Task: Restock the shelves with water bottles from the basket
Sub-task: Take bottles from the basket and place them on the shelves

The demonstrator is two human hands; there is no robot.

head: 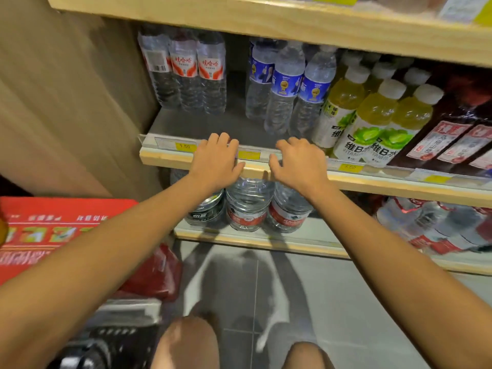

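Both hands on front edge of middle shelf [165,159]; left hand [215,159] and right hand [299,162] side by side, near but apart; fingers of each loosely bent, slightly spread, lying over the price strip [170,144], holding no bottle. Red-label water bottles [198,73] stand at 11 o'clock from left hand, deep on shelf; blue-label water bottles [286,86] at 12 o'clock from right hand; gap between the two groups. Yellow drinks [372,115] at 2 o'clock; big bottles [247,206] on lower shelf [266,242], 6 o'clock.
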